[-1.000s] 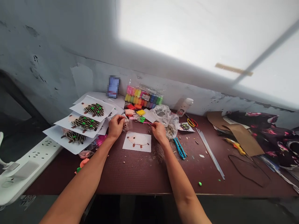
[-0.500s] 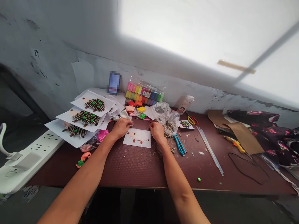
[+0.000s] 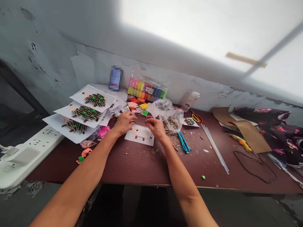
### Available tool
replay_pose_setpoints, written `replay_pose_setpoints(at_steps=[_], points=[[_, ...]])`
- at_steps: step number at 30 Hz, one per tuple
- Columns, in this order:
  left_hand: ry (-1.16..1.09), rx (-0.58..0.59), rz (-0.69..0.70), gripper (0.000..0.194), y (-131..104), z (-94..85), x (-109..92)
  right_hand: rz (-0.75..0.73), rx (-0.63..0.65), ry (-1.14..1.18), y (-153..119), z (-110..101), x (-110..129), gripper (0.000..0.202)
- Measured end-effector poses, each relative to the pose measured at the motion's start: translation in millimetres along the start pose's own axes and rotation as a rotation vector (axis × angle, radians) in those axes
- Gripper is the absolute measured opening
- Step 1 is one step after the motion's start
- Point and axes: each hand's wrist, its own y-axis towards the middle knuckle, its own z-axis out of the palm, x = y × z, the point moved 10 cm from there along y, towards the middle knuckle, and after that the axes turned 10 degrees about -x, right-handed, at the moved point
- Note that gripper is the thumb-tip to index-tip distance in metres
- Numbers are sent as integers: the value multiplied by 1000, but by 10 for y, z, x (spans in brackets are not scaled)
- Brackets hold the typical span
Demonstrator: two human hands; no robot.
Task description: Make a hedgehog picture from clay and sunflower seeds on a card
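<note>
A small white card (image 3: 142, 140) lies flat on the table, bearing a pale hedgehog-like shape with brown feet. At its upper left corner is my left hand (image 3: 125, 122), fingers bent and held together; what they hold, if anything, is hidden. Over the card's upper right, my right hand (image 3: 156, 126) pinches a small dark sunflower seed between thumb and forefinger. Close to its right, a heap of striped sunflower seeds (image 3: 170, 126) spills from a clear plastic bag (image 3: 163, 107). Stacked at the left are finished-looking hedgehog cards (image 3: 88, 113) with seed spines and green dots.
Coloured clay packs (image 3: 148, 91) stand against the wall. Right of the seeds lie a blue cutter (image 3: 183, 143), scissors (image 3: 197, 118), clear glue sticks (image 3: 215, 149) and a yellow glue gun (image 3: 242, 142). A white bottle (image 3: 191, 100) stands behind; a power strip (image 3: 28, 149) sits left.
My right hand has lifted from beside the seed heap and moved left over the card, thumb and forefinger pinched. The left hand has shifted slightly at the card's corner. The view tilts a little.
</note>
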Motion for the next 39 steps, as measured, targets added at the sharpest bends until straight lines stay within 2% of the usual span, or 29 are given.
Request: replay_pose_setpoints(at_steps=[2,7,10,19,29,35,39], points=[[-29,0,33,22,16,-31,-72,-16,10,-19,-17,42,38,21],[-5,194,42,21,-25,160,-100,-97,31,-104,-48,135,142,16],[29,235,23,22,-51,226,-65,-104,57,-122,-64,207,150,19],[18,235,23,24,-60,265,-30,-174,73,-282,-118,266,215,20],[25,249,13,30,-65,246,-78,-210,99,-303,-122,354,231,22],[3,228,22,32,-56,221,-90,-168,23,-139,-83,237,226,23],[-76,193,15,27,-31,166,-152,-64,-7,32,-48,177,140,21]])
